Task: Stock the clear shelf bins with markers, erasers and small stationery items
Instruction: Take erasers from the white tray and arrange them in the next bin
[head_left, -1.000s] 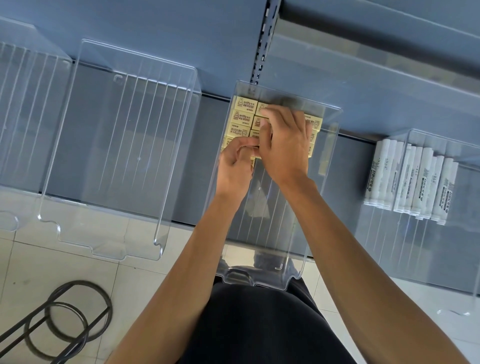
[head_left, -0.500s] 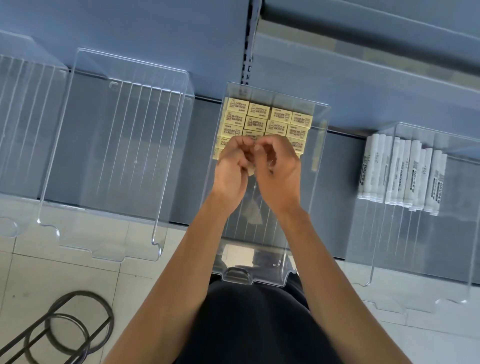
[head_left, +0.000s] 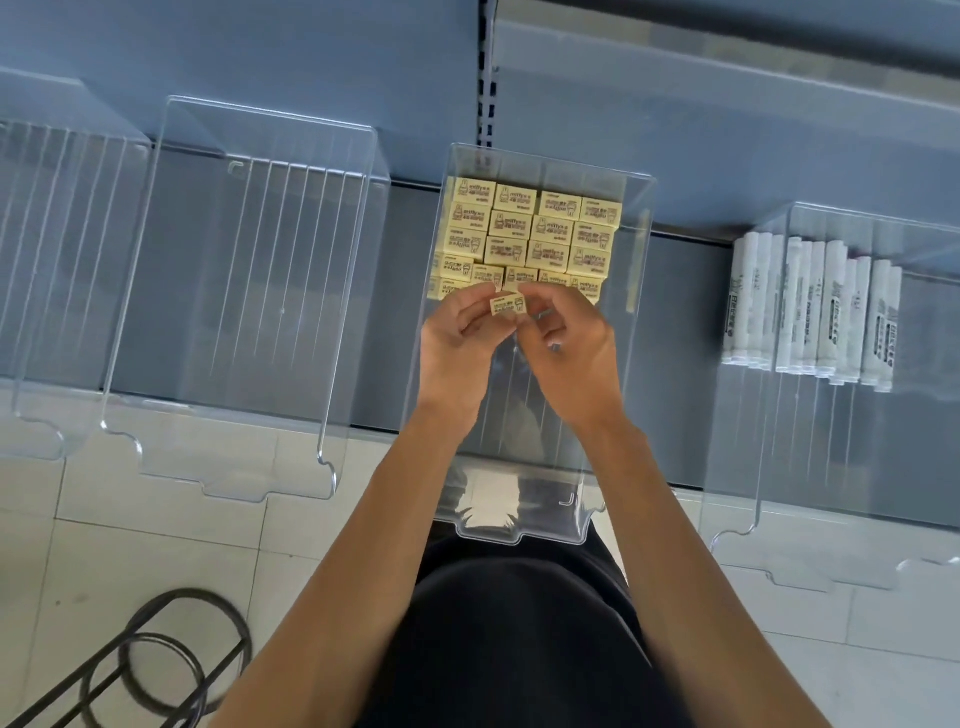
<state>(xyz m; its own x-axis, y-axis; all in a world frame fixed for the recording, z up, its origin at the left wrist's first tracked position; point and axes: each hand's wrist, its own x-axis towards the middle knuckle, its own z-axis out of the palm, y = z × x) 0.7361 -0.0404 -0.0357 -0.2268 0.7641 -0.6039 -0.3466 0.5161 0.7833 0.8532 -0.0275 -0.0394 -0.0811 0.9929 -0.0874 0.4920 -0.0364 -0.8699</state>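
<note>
A clear bin (head_left: 641, 260) in the middle of the shelf holds several pale yellow boxed erasers (head_left: 535, 228) laid in rows at its back. Above the bin's middle, my left hand (head_left: 457, 348) and my right hand (head_left: 571, 353) meet and pinch one small yellow eraser (head_left: 509, 304) between their fingertips, just in front of the nearest row. The front half of this bin holds nothing. To the right, another clear bin (head_left: 748, 483) contains several white markers (head_left: 810, 312) lying side by side.
Two clear bins (head_left: 249, 291) (head_left: 47, 260) with nothing in them stand to the left on the grey-blue shelf (head_left: 400, 312). A black wire rack (head_left: 140, 670) sits on the tiled floor at lower left. My dark clothing fills the bottom centre.
Both hands have drawn back from the eraser rows towards me. One eraser, hidden in the fingers before, now shows between the fingertips of both hands.
</note>
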